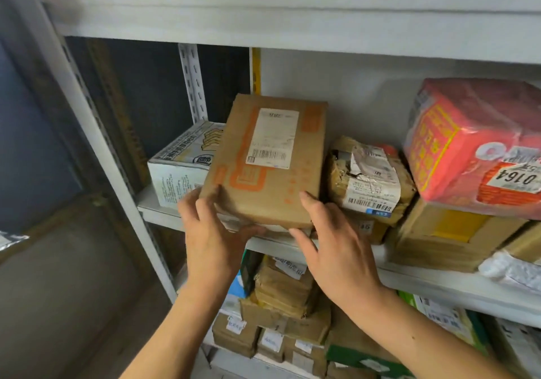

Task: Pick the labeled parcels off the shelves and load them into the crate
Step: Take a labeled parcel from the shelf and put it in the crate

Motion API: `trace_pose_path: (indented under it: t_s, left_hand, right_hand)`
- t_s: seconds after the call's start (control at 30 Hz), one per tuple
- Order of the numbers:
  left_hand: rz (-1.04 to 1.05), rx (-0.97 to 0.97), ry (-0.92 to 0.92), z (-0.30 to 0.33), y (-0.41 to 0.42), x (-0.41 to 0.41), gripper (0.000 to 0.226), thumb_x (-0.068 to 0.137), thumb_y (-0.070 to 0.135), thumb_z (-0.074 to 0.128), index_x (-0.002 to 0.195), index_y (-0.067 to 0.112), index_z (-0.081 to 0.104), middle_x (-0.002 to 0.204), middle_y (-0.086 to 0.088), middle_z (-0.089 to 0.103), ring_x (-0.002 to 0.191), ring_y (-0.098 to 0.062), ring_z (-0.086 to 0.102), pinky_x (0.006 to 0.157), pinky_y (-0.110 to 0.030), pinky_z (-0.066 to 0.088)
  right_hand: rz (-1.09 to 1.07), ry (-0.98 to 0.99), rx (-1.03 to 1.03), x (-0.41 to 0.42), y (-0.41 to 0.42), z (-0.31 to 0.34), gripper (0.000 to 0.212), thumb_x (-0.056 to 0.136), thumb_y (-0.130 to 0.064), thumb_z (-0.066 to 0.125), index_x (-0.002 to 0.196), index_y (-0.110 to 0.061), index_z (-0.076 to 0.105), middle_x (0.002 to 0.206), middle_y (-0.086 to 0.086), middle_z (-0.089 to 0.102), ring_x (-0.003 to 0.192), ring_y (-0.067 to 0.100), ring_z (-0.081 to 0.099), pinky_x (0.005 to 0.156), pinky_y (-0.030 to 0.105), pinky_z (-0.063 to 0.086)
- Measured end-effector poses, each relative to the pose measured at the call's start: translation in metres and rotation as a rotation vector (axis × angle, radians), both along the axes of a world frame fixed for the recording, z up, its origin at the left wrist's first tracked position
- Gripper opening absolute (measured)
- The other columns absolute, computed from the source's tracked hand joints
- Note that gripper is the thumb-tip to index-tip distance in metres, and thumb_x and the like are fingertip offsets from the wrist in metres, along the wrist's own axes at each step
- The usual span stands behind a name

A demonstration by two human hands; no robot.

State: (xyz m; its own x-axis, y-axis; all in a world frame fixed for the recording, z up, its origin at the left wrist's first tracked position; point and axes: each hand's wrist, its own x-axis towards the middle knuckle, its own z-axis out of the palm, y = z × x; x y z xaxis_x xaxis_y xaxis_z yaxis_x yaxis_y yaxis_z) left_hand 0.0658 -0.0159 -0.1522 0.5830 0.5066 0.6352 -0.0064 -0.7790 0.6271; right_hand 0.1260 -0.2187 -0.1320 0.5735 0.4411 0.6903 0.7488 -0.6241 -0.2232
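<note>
A flat brown cardboard parcel (269, 168) with orange print and a white barcode label stands tilted on the middle shelf (439, 282), its far end raised. My left hand (210, 232) grips its near left corner, fingers on top and thumb under the edge. At the near right corner my right hand (336, 247) holds it the same way, a finger on top and the thumb below. No crate is in view.
A white printed box (178, 171) sits left of the parcel. To its right lie a taped brown parcel (369, 179), a red wrapped pack (474, 144) on flat brown boxes (445, 235), and a white bag (509, 270). Several labeled parcels (284, 288) fill the lower shelf. A slotted shelf post (96, 133) stands on the left.
</note>
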Motion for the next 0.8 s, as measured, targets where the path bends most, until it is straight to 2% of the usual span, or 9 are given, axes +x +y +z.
trace_pose_path:
  t_s: [0.13, 0.2, 0.3, 0.37, 0.43, 0.5, 0.6, 0.7, 0.8]
  left_hand:
    - [-0.043, -0.050, -0.015, 0.020, -0.003, -0.010, 0.116, 0.055, 0.048, 0.099, 0.153, 0.021, 0.043, 0.148, -0.006, 0.043, 0.132, -0.025, 0.049, 0.103, -0.048, 0.054]
    - [-0.088, -0.102, -0.041, 0.034, -0.002, -0.017, 0.111, 0.057, 0.059, 0.095, 0.153, 0.035, 0.043, 0.143, 0.012, 0.044, 0.133, -0.016, 0.047, 0.106, -0.042, 0.049]
    - [-0.150, -0.231, -0.073, 0.060, -0.001, -0.027, 0.098, 0.062, 0.071, 0.090, 0.146, 0.055, 0.040, 0.136, 0.027, 0.049, 0.128, -0.011, 0.055, 0.100, -0.046, 0.058]
    - [-0.183, -0.286, -0.106, 0.076, -0.005, -0.033, 0.095, 0.066, 0.064, 0.087, 0.147, 0.051, 0.040, 0.136, 0.030, 0.050, 0.120, 0.007, 0.056, 0.092, -0.026, 0.059]
    - [-0.222, -0.296, -0.137, 0.087, -0.010, -0.038, 0.088, 0.076, 0.053, 0.082, 0.152, 0.046, 0.038, 0.141, 0.028, 0.048, 0.118, 0.015, 0.052, 0.088, -0.013, 0.055]
    - [-0.315, -0.339, -0.146, 0.096, -0.010, -0.044, 0.077, 0.087, 0.042, 0.078, 0.152, 0.048, 0.037, 0.148, 0.024, 0.049, 0.128, 0.008, 0.052, 0.094, -0.019, 0.057]
    - [-0.520, -0.366, -0.045, 0.106, 0.001, -0.056, 0.102, 0.081, 0.029, 0.090, 0.161, 0.043, 0.029, 0.159, 0.016, 0.043, 0.142, 0.002, 0.046, 0.100, -0.015, 0.053]
    - [-0.638, -0.296, 0.019, 0.111, 0.013, -0.069, 0.137, 0.064, 0.025, 0.098, 0.168, 0.039, 0.009, 0.164, 0.013, 0.040, 0.148, -0.007, 0.046, 0.116, -0.033, 0.048]
    - [-0.612, -0.291, -0.056, 0.116, 0.010, -0.077, 0.141, 0.063, 0.027, 0.098, 0.168, 0.037, 0.005, 0.161, 0.013, 0.045, 0.149, -0.011, 0.046, 0.120, -0.045, 0.046]
  right_hand:
    - [-0.004, 0.053, 0.014, -0.003, -0.007, 0.015, 0.080, 0.094, -0.040, 0.075, 0.161, -0.025, 0.034, 0.125, 0.006, 0.063, 0.112, 0.022, 0.062, 0.090, 0.034, 0.055]
    - [-0.006, 0.101, -0.017, -0.004, -0.012, 0.024, 0.102, 0.086, -0.047, 0.082, 0.166, -0.032, 0.020, 0.133, 0.004, 0.054, 0.120, 0.021, 0.052, 0.100, 0.034, 0.048]
    - [-0.009, 0.108, -0.105, -0.010, -0.015, 0.028, 0.142, 0.063, -0.051, 0.097, 0.168, -0.039, 0.002, 0.135, 0.005, 0.036, 0.121, 0.024, 0.045, 0.103, 0.039, 0.049]
    - [-0.027, 0.036, -0.127, -0.015, -0.014, 0.025, 0.153, 0.055, -0.047, 0.102, 0.168, -0.036, 0.001, 0.136, 0.010, 0.032, 0.119, 0.029, 0.045, 0.098, 0.045, 0.055]
    - [-0.035, -0.011, -0.061, -0.015, -0.014, 0.026, 0.151, 0.055, -0.037, 0.104, 0.169, -0.027, 0.006, 0.136, 0.015, 0.033, 0.116, 0.029, 0.045, 0.090, 0.045, 0.059]
    - [-0.015, -0.021, 0.063, -0.012, -0.015, 0.034, 0.139, 0.059, -0.027, 0.103, 0.168, -0.019, 0.018, 0.137, 0.012, 0.034, 0.118, 0.027, 0.045, 0.090, 0.042, 0.058]
    - [0.073, -0.023, 0.232, -0.006, -0.019, 0.045, 0.117, 0.068, -0.031, 0.097, 0.164, -0.015, 0.033, 0.146, 0.010, 0.037, 0.133, 0.024, 0.043, 0.106, 0.035, 0.046]
    - [0.292, 0.040, 0.425, -0.011, -0.019, 0.058, 0.098, 0.082, -0.035, 0.085, 0.162, -0.015, 0.032, 0.156, 0.007, 0.042, 0.148, 0.012, 0.038, 0.120, 0.024, 0.037]
    - [0.494, 0.177, 0.601, -0.019, -0.014, 0.069, 0.088, 0.087, -0.027, 0.080, 0.159, -0.014, 0.031, 0.157, 0.002, 0.045, 0.148, 0.007, 0.042, 0.119, 0.025, 0.040]
